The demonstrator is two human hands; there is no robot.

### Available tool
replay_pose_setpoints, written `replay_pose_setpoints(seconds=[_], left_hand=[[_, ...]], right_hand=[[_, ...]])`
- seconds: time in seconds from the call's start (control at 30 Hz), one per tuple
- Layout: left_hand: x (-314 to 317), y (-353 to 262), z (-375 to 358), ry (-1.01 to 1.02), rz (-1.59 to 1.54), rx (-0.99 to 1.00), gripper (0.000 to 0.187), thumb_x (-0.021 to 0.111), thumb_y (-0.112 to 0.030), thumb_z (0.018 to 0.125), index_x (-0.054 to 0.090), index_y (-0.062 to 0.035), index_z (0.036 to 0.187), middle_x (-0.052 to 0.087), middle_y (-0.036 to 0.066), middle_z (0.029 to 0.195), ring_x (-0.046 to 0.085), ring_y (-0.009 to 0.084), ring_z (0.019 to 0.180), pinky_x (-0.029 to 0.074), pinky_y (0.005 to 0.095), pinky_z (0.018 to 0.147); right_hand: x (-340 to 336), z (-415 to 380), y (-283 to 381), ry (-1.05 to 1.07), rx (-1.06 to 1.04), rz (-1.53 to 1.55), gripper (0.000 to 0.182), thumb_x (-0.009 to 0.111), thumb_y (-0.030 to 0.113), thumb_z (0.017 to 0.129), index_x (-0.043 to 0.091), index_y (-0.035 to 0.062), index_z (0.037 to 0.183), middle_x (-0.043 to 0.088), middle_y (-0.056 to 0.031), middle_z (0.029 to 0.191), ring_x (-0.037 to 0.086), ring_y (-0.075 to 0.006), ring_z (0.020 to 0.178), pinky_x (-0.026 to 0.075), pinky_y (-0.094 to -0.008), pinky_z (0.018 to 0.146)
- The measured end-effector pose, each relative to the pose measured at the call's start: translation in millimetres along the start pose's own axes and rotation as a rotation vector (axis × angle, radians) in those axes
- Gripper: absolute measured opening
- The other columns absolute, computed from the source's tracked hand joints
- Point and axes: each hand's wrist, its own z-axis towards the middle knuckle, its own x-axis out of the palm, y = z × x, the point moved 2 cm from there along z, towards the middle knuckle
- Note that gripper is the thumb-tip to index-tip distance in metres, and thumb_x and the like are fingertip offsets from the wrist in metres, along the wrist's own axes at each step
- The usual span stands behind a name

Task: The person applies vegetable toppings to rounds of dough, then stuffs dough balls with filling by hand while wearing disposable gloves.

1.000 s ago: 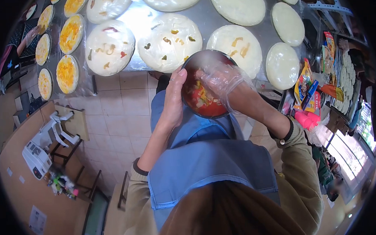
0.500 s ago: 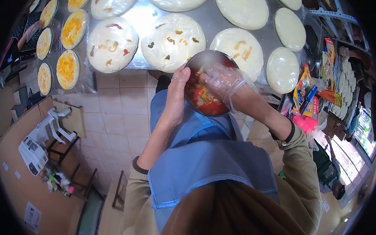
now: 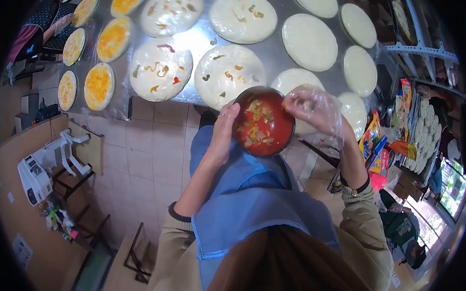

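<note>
My left hand (image 3: 222,133) grips the left rim of a round bowl (image 3: 281,127), dark outside and red inside. Chopped pepper pieces (image 3: 258,114) lie scattered in it. My right hand (image 3: 316,109), in a clear plastic glove, is at the bowl's upper right rim with its fingertips pinched together; a small orange bit shows at their tips. Just beyond the bowl are a pale dough round (image 3: 230,76) dotted with pepper pieces and another pale round (image 3: 292,80), partly hidden by the bowl and right hand.
More pale rounds (image 3: 310,43) and orange-topped rounds (image 3: 99,86) cover the metal table (image 3: 190,90). Colourful packets (image 3: 371,135) stand at right near a rack (image 3: 419,49). A white machine (image 3: 36,178) is at left. Another person's hand (image 3: 62,23) is at far left; another person (image 3: 400,222) is at right.
My right hand has come up out of the bowl to its right rim, fingers pinched. The bowl's contents show more fully. The view has shifted, so the table appears lower and further right.
</note>
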Motion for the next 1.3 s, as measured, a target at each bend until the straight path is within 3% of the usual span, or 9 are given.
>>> replay_pose_setpoints(seconds=[0.07,0.17,0.3,0.5,0.7,0.8,1.03,1.13,1.3], left_hand=[[-10,1,-2,-0.031,0.000,0.002,0.056,0.044,-0.046,0.096,0.045,-0.0040,0.133,0.053,0.010,0.129,0.051,0.0165,0.119,0.040,0.0340,0.102],[-28,-3,-7,-0.085,-0.076,-0.055,0.064,0.049,-0.043,0.095,0.036,0.0025,0.138,0.047,0.012,0.134,0.043,0.0176,0.124,0.031,0.0306,0.106],[-45,-24,-11,-0.150,-0.146,-0.061,0.059,0.049,-0.043,0.095,0.040,-0.0014,0.136,0.049,0.009,0.131,0.044,0.0161,0.123,0.032,0.0306,0.105],[-70,-59,0,-0.213,-0.219,-0.046,0.052,0.048,-0.043,0.095,0.045,-0.0041,0.129,0.052,0.008,0.125,0.050,0.0150,0.118,0.040,0.0313,0.100],[-92,-84,18,-0.255,-0.238,-0.049,0.056,0.048,-0.046,0.095,0.043,-0.0038,0.132,0.051,0.010,0.127,0.050,0.0170,0.118,0.040,0.0338,0.102],[-105,-95,27,-0.270,-0.213,-0.066,0.062,0.048,-0.051,0.093,0.042,-0.0044,0.134,0.051,0.011,0.130,0.050,0.0192,0.119,0.041,0.0361,0.102],[-122,-120,42,-0.308,-0.201,-0.082,0.066,0.049,-0.054,0.091,0.040,-0.0060,0.137,0.049,0.010,0.133,0.050,0.0208,0.121,0.041,0.0388,0.103],[-125,-131,44,-0.313,-0.201,-0.066,0.066,0.049,-0.053,0.092,0.040,-0.0060,0.137,0.049,0.010,0.133,0.049,0.0205,0.122,0.041,0.0390,0.103],[-132,-136,46,-0.325,-0.252,-0.060,0.065,0.048,-0.053,0.092,0.040,-0.0056,0.137,0.049,0.010,0.134,0.049,0.0205,0.122,0.041,0.0392,0.103]], right_hand=[[-13,17,-1,-0.056,-0.017,-0.114,0.020,0.066,0.021,0.087,0.066,0.0025,0.094,0.064,-0.0054,0.087,0.059,-0.0133,0.080,0.049,-0.0299,0.074],[-29,55,-7,-0.157,-0.004,-0.129,0.023,0.063,0.024,0.088,0.067,0.0022,0.096,0.066,-0.0059,0.086,0.060,-0.0136,0.082,0.049,-0.0293,0.075],[-34,125,-35,-0.324,-0.013,-0.200,0.025,0.063,0.025,0.088,0.068,0.0024,0.098,0.069,-0.0094,0.085,0.064,-0.0161,0.083,0.050,-0.0301,0.076],[-24,204,-56,-0.344,0.093,-0.483,0.025,0.058,0.024,0.090,0.069,0.0046,0.102,0.067,-0.0158,0.095,0.063,-0.0295,0.086,0.049,-0.0369,0.078],[-10,219,-60,-0.467,-0.195,-0.616,0.022,0.056,0.020,0.089,0.067,0.0038,0.101,0.065,-0.0159,0.098,0.063,-0.0328,0.089,0.049,-0.0420,0.081],[-4,216,-34,-0.455,-0.065,-0.498,0.023,0.056,0.020,0.088,0.066,0.0047,0.102,0.064,-0.0163,0.098,0.062,-0.0323,0.093,0.049,-0.0426,0.083],[56,246,-7,-0.087,-0.194,-0.681,0.017,0.055,0.014,0.086,0.064,0.0025,0.096,0.060,-0.0205,0.097,0.060,-0.0355,0.092,0.048,-0.0449,0.082],[74,258,-21,-0.115,-0.260,-0.805,0.020,0.050,0.014,0.085,0.063,0.0046,0.097,0.060,-0.0189,0.095,0.059,-0.0322,0.094,0.047,-0.0421,0.083],[84,269,-34,-0.082,-0.262,-0.734,0.022,0.048,0.013,0.086,0.062,0.0009,0.097,0.061,-0.0214,0.098,0.058,-0.0363,0.094,0.047,-0.0444,0.082]])
